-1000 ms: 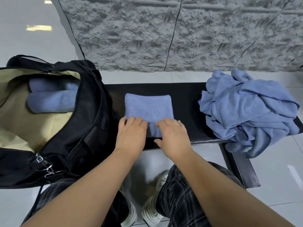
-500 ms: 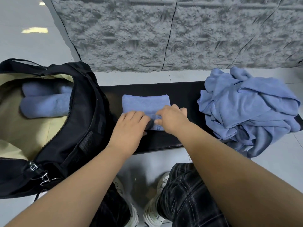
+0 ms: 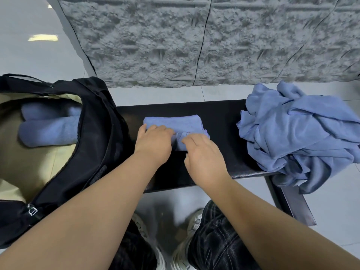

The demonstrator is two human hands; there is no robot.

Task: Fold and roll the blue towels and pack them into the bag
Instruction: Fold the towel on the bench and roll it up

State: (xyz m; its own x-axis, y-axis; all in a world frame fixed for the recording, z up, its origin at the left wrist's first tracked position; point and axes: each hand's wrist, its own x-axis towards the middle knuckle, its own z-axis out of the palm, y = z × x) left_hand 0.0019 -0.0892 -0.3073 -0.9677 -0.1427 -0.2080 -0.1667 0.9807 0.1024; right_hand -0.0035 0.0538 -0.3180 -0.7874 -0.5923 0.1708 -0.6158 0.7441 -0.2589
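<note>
Blue terry cloth, folded into a narrow band, lies across the middle of a black bench [image 3: 220, 121]; this folded towel [image 3: 175, 122] carries no label or writing that can be read, and neither does anything else in view. Its near edge sits under both hands. The left hand [image 3: 153, 142] rests on the towel's left half with fingers curled down over the cloth, and the right hand [image 3: 202, 152] lies just beside it on the right half, fingertips bent onto the rolled near edge; both appear to grip the fabric, with a small stretch of towel showing between them. To the left, touching the bench end, stands an open black bag [image 3: 93, 149] with a pale lining, and two rolled towels [image 3: 48, 131] lie side by side inside it. On the right end of the bench sits a crumpled heap of blue towels [image 3: 300, 133], part of it hanging over the edge. A rough grey wall [image 3: 214, 41] stands behind the bench.
</note>
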